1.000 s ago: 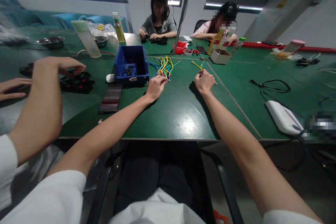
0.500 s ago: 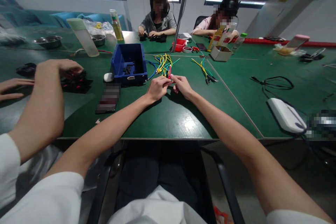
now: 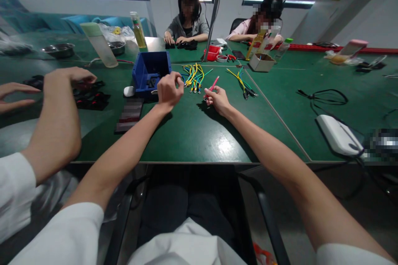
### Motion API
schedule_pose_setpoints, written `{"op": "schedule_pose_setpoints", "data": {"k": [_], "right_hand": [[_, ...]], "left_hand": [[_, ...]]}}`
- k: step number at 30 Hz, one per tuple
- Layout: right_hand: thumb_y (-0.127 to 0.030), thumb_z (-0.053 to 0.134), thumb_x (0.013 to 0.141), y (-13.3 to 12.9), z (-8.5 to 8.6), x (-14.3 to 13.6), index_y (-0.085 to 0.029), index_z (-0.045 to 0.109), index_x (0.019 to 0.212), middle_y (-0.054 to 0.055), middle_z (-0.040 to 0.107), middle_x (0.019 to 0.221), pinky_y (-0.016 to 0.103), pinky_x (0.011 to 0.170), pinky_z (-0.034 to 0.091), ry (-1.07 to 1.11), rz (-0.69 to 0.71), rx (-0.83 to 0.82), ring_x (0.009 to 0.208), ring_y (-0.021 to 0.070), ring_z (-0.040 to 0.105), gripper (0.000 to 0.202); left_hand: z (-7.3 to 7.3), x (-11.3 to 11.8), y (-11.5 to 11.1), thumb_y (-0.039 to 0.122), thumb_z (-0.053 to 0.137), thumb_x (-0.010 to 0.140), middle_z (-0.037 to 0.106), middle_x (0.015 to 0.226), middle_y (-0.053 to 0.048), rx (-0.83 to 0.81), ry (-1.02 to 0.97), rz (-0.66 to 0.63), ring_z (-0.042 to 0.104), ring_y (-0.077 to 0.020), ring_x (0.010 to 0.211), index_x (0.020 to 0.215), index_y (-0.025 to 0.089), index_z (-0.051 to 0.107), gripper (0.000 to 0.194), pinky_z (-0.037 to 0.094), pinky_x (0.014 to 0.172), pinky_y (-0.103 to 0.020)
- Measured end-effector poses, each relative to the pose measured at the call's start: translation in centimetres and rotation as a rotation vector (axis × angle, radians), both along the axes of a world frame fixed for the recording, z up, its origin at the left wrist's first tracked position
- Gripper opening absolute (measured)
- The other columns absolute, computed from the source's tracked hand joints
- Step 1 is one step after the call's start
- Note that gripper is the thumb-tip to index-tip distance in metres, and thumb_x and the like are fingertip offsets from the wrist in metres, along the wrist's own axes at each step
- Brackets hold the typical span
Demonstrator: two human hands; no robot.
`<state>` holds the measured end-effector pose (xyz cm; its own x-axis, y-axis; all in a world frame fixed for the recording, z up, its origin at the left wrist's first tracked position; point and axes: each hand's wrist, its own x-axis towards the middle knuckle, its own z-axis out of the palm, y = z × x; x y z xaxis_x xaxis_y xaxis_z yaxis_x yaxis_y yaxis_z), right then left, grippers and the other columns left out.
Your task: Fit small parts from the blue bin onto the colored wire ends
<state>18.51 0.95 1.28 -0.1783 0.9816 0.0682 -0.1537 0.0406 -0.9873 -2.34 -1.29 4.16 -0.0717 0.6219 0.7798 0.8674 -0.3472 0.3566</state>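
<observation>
My left hand (image 3: 170, 91) is raised at the front right corner of the blue bin (image 3: 143, 79), fingers curled together; whatever they may hold is hidden. Small dark parts lie inside the bin. My right hand (image 3: 218, 100) grips a slim red pen-like tool (image 3: 214, 83), which tilts up and to the right. Between the hands, just beyond them, lies a pile of yellow, green and blue wires (image 3: 195, 78) with metal ring ends. A smaller bunch of wires (image 3: 242, 83) with dark ends rests to the right of my right hand.
On the left, another person's arm (image 3: 59, 120) reaches over black parts (image 3: 93, 98). A phone (image 3: 129, 116) and a small white case (image 3: 128, 91) lie beside the bin. Farther back are a red container (image 3: 212, 53) and a cardboard box (image 3: 261, 63). Two people sit across the table.
My left hand has moved left, away from my right hand, to the bin. My right hand has shifted slightly toward me, and the red tool now leans right. The neighbour's arm has shifted slightly.
</observation>
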Motion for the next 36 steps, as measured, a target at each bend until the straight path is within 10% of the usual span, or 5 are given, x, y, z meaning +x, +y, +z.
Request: {"op": "schedule_pose_setpoints", "data": {"k": [4,13,36], "right_hand": [[-0.031,0.072,0.084,0.0,0.0,0.1,-0.021,0.046,0.086,-0.002,0.064,0.062,0.015,0.042,0.043,-0.001,-0.009,0.006,0.045,0.0075,0.054,0.029],[-0.036,0.07,0.088,-0.2,0.4,0.0,-0.021,0.046,0.084,-0.001,0.064,0.065,0.015,0.043,0.046,0.012,-0.002,-0.014,0.046,0.0068,0.055,0.028],[-0.025,0.05,0.099,-0.3,0.9,-0.1,-0.021,0.043,0.086,0.0,0.066,0.066,0.015,0.041,0.046,0.034,-0.012,-0.121,0.043,0.0078,0.056,0.014]], "left_hand": [[1.6,-3.2,0.8,0.013,0.042,0.09,0.065,0.107,-0.012,-0.079,-0.124,0.251,0.061,-0.026,0.106,0.109,0.018,0.061,0.028,0.045,0.096,-0.038],[1.5,-4.1,1.3,0.025,0.042,0.085,0.07,0.109,-0.019,-0.691,0.174,0.391,0.063,-0.0376,0.108,0.106,0.018,0.072,0.037,0.046,0.089,-0.046],[1.7,-4.4,1.3,0.035,0.037,0.088,0.069,0.111,-0.024,-0.682,0.238,0.38,0.064,-0.0392,0.104,0.107,0.013,0.073,0.046,0.048,0.088,-0.049]]}}
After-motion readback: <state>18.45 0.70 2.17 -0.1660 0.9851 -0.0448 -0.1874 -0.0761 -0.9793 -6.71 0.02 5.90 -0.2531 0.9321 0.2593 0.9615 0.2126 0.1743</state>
